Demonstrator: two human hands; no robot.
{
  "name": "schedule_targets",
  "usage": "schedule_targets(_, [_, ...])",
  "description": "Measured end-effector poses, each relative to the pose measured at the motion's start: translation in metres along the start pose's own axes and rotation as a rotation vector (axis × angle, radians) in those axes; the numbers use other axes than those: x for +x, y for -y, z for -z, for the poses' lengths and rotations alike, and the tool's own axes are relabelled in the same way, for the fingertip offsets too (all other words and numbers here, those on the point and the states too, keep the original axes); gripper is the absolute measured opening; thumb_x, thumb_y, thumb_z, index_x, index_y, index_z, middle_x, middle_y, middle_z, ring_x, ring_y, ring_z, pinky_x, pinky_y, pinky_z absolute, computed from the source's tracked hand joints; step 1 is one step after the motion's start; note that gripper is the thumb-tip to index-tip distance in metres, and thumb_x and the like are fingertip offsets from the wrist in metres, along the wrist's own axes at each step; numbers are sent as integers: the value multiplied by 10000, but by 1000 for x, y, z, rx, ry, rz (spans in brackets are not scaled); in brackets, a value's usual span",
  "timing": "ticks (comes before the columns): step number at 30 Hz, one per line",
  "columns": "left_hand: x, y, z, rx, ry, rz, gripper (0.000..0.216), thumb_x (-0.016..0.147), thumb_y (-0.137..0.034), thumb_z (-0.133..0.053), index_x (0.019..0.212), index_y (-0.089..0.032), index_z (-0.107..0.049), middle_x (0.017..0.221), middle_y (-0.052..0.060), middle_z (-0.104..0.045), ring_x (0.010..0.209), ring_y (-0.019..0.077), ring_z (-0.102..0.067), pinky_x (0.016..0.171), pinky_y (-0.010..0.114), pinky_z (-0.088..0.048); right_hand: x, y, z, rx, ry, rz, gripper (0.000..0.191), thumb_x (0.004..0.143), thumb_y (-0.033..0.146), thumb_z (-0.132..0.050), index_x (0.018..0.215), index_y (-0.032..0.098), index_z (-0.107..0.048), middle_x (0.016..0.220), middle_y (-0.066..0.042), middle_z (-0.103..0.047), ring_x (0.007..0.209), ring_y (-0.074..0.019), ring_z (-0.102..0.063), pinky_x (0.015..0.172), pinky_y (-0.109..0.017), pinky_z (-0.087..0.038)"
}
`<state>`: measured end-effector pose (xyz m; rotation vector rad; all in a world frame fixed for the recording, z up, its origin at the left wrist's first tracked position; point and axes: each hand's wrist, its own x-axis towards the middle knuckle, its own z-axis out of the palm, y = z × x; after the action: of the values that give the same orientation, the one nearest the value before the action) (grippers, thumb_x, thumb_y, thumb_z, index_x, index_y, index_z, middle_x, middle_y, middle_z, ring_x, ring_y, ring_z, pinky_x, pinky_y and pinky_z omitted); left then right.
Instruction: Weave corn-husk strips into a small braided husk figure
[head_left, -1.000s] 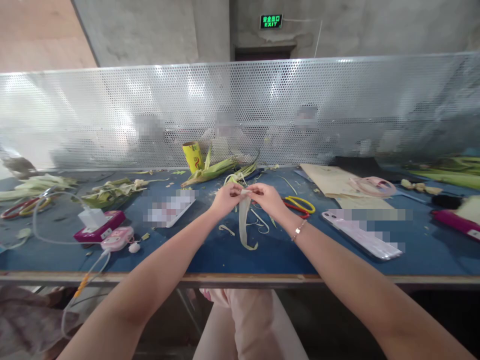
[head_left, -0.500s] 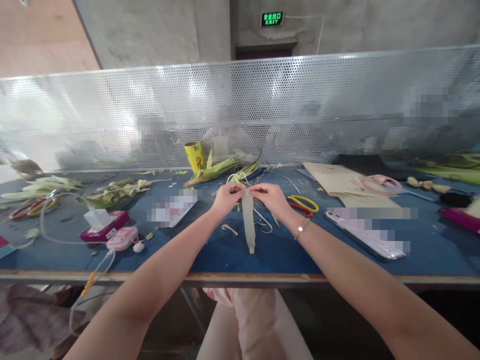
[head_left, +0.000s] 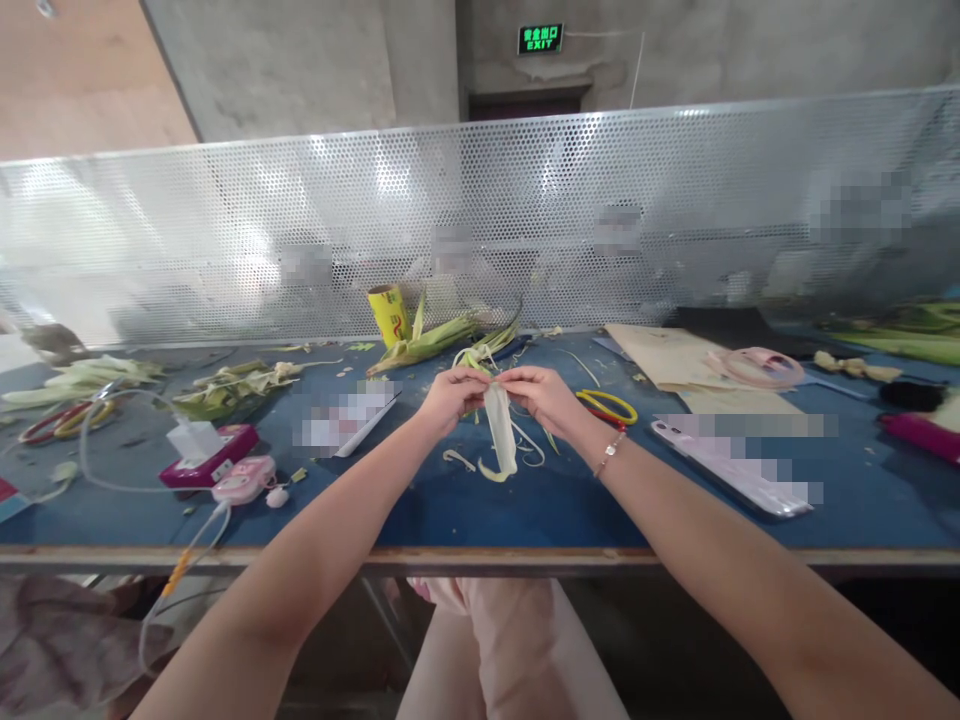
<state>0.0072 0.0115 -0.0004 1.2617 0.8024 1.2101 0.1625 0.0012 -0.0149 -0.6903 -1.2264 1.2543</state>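
Both of my hands meet above the blue table (head_left: 450, 510). My left hand (head_left: 451, 396) and my right hand (head_left: 541, 393) pinch the top edge of a pale corn husk strip (head_left: 499, 432) between thumbs and fingers. The strip hangs down from my fingers and its curled lower end rests on the table. Thin husk scraps (head_left: 459, 459) lie just below my hands. My right wrist carries a thin bracelet (head_left: 609, 452).
Green corn husks (head_left: 427, 343) and a yellow cup (head_left: 388, 314) stand behind my hands. Red and yellow rings (head_left: 609, 406), a phone (head_left: 731, 466) and cardboard (head_left: 675, 360) lie right. A charger, cable and pink devices (head_left: 214, 458) lie left. A perforated metal screen (head_left: 480, 220) closes the far side.
The husk strip stays pinched in both hands; its hanging end, straight half a second ago, now curls to the left on the table. My hands have barely shifted.
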Motion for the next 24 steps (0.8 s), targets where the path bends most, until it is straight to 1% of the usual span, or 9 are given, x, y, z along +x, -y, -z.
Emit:
schedule_targets(2, [0, 0, 0, -9, 11, 8, 160, 504, -148, -716, 640, -107, -642, 599, 29, -639, 567, 123, -610, 610, 269, -507, 0, 1, 0, 0, 6, 2, 169, 525, 266, -766, 662, 186, -705, 685, -18, -683, 680, -142, -623, 796, -336, -493])
schedule_targets(6, [-1, 0, -3, 11, 42, 9, 227, 511, -235, -770, 647, -102, -646, 584, 28, -622, 558, 123, -593, 600, 285, -503, 0, -1, 0, -86, -26, 0, 180, 554, 309, -767, 660, 185, -690, 657, -8, -666, 653, -136, -606, 762, -329, -497])
schedule_targets(11, [-2, 2, -5, 85, 28, -54, 285, 481, -280, -801, 634, -111, -629, 577, -3, -606, 557, 101, -575, 593, 265, -493, -1, -1, 0, -180, -57, 13, 210, 526, 306, -780, 654, 179, -672, 626, -4, -646, 615, -135, -581, 699, -322, -495])
schedule_targets(15, [-2, 2, -5, 120, 5, -109, 258, 497, -252, -781, 651, -114, -626, 573, -5, -613, 548, 95, -570, 588, 256, -486, -1, -1, -1, -208, -60, 42, 202, 532, 290, -767, 656, 179, -654, 640, -2, -643, 611, -127, -573, 684, -310, -487])
schedule_targets(20, [-3, 1, -6, 97, -7, -78, 214, 484, -174, -753, 639, -119, -617, 563, -13, -613, 543, 94, -575, 590, 254, -494, -1, -1, 0, -235, -67, 77, 184, 559, 272, -740, 683, 177, -642, 666, -1, -643, 633, -125, -579, 693, -303, -486])
schedule_targets(24, [-3, 1, -6, 72, 0, -84, 187, 484, -159, -725, 640, -123, -629, 571, -16, -615, 549, 93, -576, 601, 256, -496, -1, -1, 0, -225, -72, 79, 173, 557, 258, -737, 680, 181, -644, 671, -5, -649, 644, -135, -592, 720, -321, -497])
